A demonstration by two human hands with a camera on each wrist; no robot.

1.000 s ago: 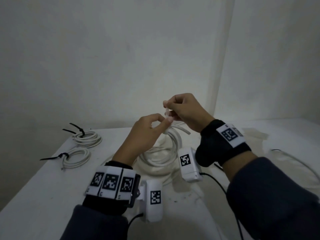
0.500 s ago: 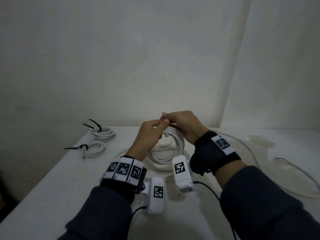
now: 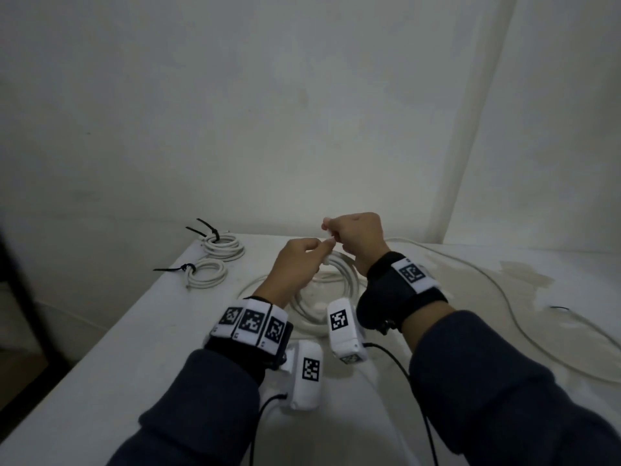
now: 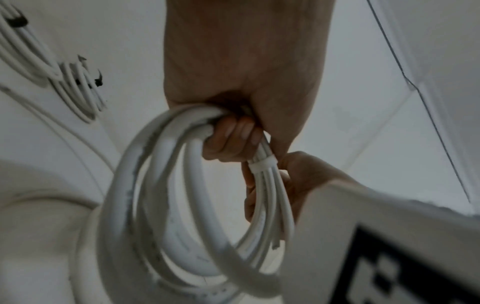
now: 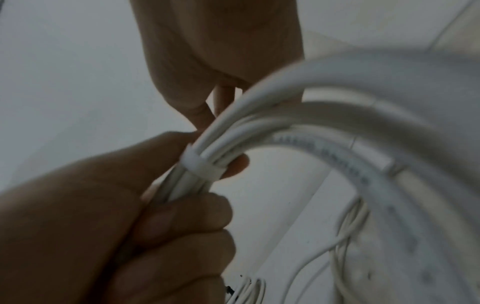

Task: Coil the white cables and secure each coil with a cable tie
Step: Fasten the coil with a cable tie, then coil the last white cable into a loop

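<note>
My left hand (image 3: 312, 253) grips a white cable coil (image 3: 339, 284) just above the table, fingers (image 4: 231, 135) curled round the bundled strands. A white cable tie (image 4: 261, 162) is wrapped round that bundle right beside those fingers; the same cable tie (image 5: 202, 166) shows in the right wrist view. My right hand (image 3: 331, 230) is a little higher and pinches the tie's white tail between thumb and fingertips (image 5: 205, 115). The coil (image 4: 161, 205) hangs as several loops below both hands.
Two white coils tied with black ties lie at the table's far left, one coil (image 3: 223, 247) behind the other coil (image 3: 206, 275). A loose white cable (image 3: 504, 297) trails across the right side. The table's left edge (image 3: 134, 314) is close.
Both hands have stayed on the coil and tie. Compared with half a second ago, my right hand now sits slightly higher than the left. The head view has shifted.
</note>
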